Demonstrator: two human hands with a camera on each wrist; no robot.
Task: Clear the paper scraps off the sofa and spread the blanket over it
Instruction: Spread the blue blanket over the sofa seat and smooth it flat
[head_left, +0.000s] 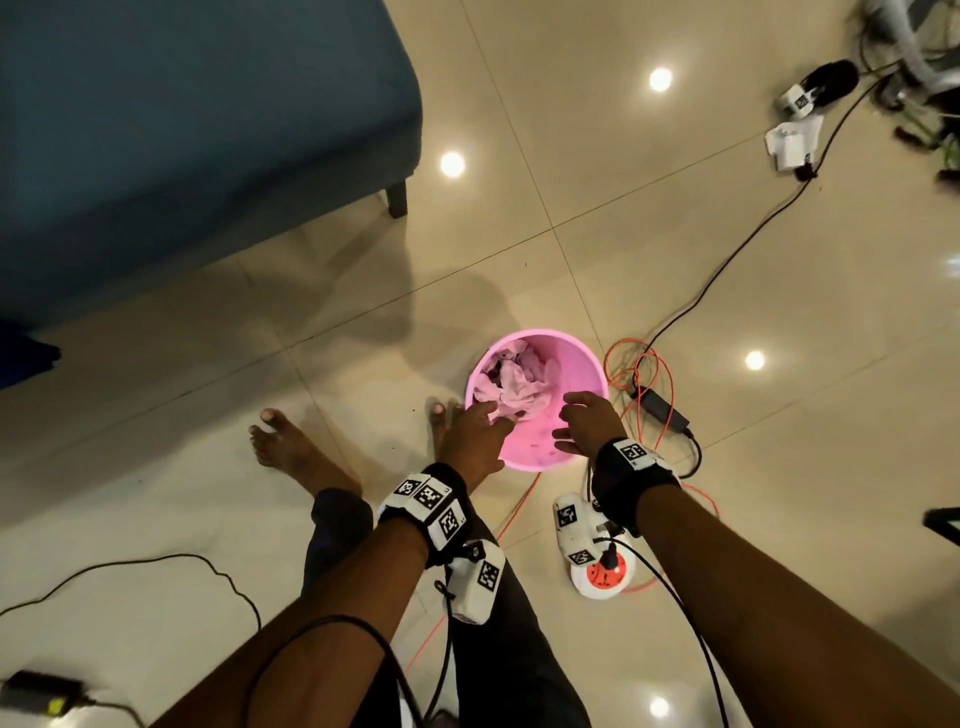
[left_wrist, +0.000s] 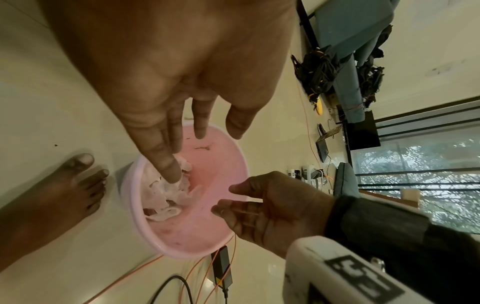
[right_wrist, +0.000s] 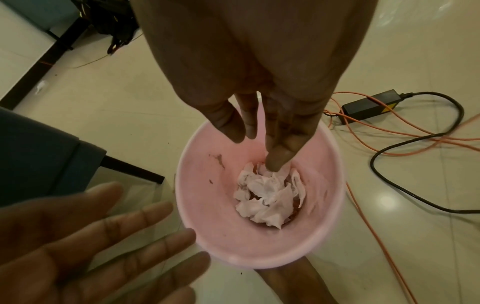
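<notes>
With both hands spread empty over the pink bin (head_left: 537, 457), left hand (head_left: 475, 434) and right hand (head_left: 589, 423), the paper scraps (right_wrist: 270, 197) sit inside; visible sofa (head_left: 182, 130) part looks clear, blanket's nowhere in sight, so spreading's left

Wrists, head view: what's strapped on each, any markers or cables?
Both forearms are bare, no sleeves. Each wrist wears a black band carrying white blocks printed with black square fiducial tags. A white camera housing, also tagged, hangs below the left hand and the right hand. Black cables run back from the housings along the arms.
</notes>
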